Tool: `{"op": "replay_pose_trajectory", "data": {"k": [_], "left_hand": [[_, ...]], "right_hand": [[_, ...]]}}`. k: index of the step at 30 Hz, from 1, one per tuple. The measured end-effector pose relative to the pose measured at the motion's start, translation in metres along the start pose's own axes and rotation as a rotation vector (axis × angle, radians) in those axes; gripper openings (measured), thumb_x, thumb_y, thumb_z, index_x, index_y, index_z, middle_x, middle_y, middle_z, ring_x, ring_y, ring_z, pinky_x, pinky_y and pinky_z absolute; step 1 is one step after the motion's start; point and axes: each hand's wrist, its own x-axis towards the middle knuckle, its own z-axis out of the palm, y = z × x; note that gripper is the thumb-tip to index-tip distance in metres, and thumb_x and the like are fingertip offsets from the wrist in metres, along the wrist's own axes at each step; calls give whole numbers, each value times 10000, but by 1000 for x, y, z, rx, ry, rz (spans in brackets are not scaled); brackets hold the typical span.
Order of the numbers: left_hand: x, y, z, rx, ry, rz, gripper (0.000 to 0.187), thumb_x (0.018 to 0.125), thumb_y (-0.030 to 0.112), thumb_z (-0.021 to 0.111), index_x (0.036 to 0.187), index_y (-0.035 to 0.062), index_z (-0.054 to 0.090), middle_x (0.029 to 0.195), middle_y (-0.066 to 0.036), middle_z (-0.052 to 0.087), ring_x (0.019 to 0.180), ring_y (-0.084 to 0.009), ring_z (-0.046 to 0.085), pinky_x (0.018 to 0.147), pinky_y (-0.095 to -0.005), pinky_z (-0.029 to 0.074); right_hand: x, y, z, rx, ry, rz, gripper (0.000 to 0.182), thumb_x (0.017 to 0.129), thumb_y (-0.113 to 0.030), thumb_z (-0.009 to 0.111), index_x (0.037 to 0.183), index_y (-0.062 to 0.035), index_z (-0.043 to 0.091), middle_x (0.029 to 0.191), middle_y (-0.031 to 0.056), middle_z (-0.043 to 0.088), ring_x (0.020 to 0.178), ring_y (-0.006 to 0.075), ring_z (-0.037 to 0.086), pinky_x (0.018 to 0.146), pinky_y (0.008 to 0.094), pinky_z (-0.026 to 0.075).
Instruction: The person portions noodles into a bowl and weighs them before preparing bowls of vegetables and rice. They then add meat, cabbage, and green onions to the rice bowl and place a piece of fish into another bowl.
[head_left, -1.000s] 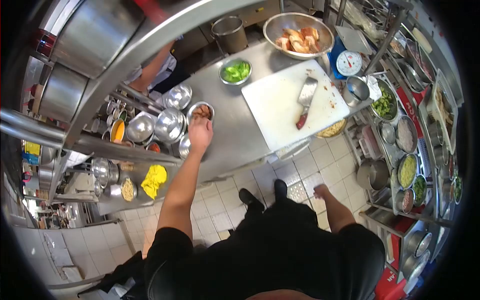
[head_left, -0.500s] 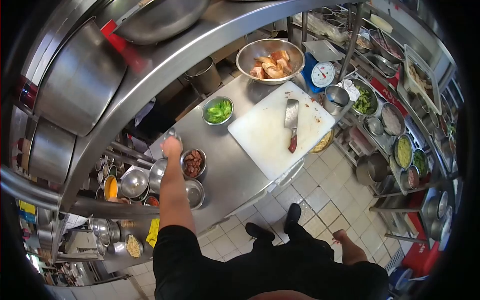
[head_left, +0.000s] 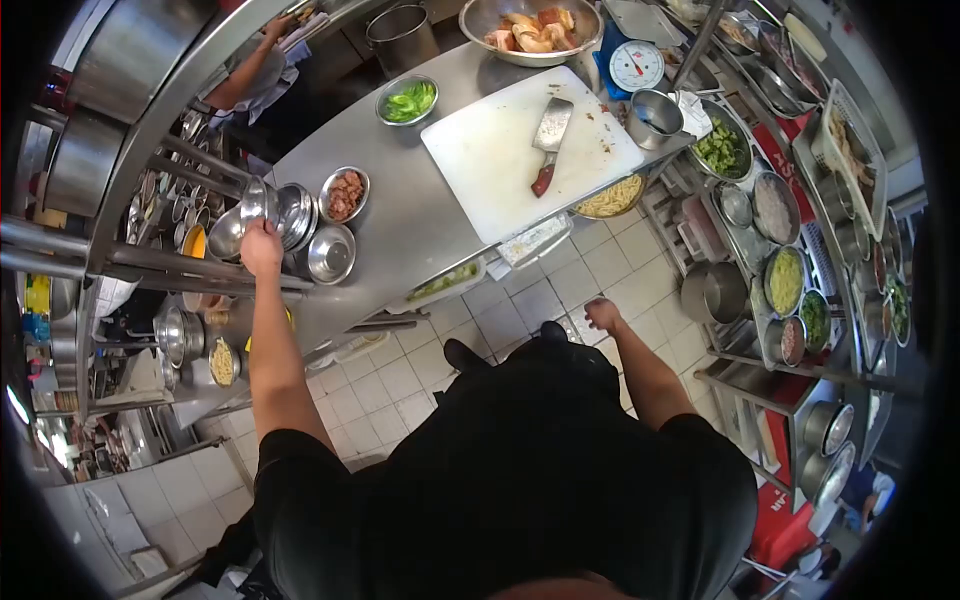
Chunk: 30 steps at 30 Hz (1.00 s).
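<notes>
My left hand (head_left: 262, 247) is closed on the rim of a small metal bowl (head_left: 258, 203), held at the left end of the steel counter. Beside it are stacked metal bowls (head_left: 294, 215) and a metal bowl with nothing in it (head_left: 332, 254). A bowl of brown meat pieces (head_left: 346, 194) stands just right of the stack. My right hand (head_left: 602, 314) hangs over the floor, fingers loosely curled and nothing visible in them. On the white cutting board (head_left: 470, 150) lies a cleaver (head_left: 552, 130) with a reddish handle, out of reach of both hands.
A bowl of green vegetables (head_left: 408, 100), a large bowl of raw meat (head_left: 540, 38) and a dial scale (head_left: 636, 66) stand on the counter (head_left: 395, 235). Metal rails (head_left: 170, 258) run at left. Ingredient racks line the right. Another person's arm (head_left: 243, 75) shows behind the counter.
My left hand has drawn back toward me with the metal bowl lifted in it. My right hand has swung forward from my side. The view has shifted, and another person now shows at upper left.
</notes>
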Motion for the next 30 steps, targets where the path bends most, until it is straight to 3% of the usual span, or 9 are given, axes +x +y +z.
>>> {"op": "replay_pose_trajectory", "data": {"k": [4,7,13,16,18,21,25,27,30], "left_hand": [[-16,-11,19,116,-164,-60,357,858,296,581,1130,65,578,1149,-177,593,1010,-339,598,841,-454,486],[-40,-10,22,-17,-4,22,525,832,263,603,1288,28,494,1306,-191,513,1164,-342,522,975,-404,430],[-209,11,11,-506,183,-131,397,849,174,584,1208,5,550,1152,-212,591,1082,-368,555,938,-417,435],[-336,4,41,-558,-161,-499,369,829,170,605,1170,33,567,1005,-181,624,888,-339,616,790,-410,487],[-426,-12,81,-531,-42,-435,253,820,162,613,1037,32,618,938,-200,639,845,-350,628,710,-416,498],[-547,-45,119,-531,-620,-522,240,839,280,553,882,59,639,858,-194,651,830,-389,621,707,-477,503],[-670,-97,154,-163,-1391,308,347,908,344,475,864,80,696,869,-132,689,827,-303,660,721,-456,520],[-680,-108,137,-316,-1751,-462,332,939,325,460,963,79,681,855,-101,695,792,-243,672,692,-406,549],[-698,-141,124,-733,-1399,-793,304,929,259,499,1135,61,603,935,-85,692,754,-187,673,628,-338,556]], "right_hand": [[18,-2,-32,-32,-124,47,247,775,-204,558,792,33,627,768,149,659,600,238,653,498,357,507],[45,45,-57,-685,-373,-451,276,822,-228,539,807,34,624,775,155,664,572,225,639,469,356,486],[19,61,-55,46,-339,90,284,819,-253,546,812,10,655,812,176,678,668,260,663,533,388,506],[80,55,-17,-1168,-613,-367,248,794,-215,538,835,-1,656,856,195,672,745,341,656,656,447,524],[61,-18,32,-1280,-578,-634,243,791,-230,531,841,-36,668,875,190,664,792,370,637,723,455,518],[-30,-224,119,-880,-511,-848,178,773,-227,554,783,-61,619,835,179,639,788,370,613,707,480,488],[-75,-432,253,-764,-312,-1100,158,840,-199,516,820,-70,605,831,192,623,781,385,604,682,503,478],[-57,-501,317,-722,-185,-1231,157,843,-201,534,862,-59,600,883,188,608,815,379,595,711,461,493],[-42,-580,370,-684,99,-1333,179,842,-203,529,866,-51,620,943,182,628,872,354,625,768,459,512]]}}
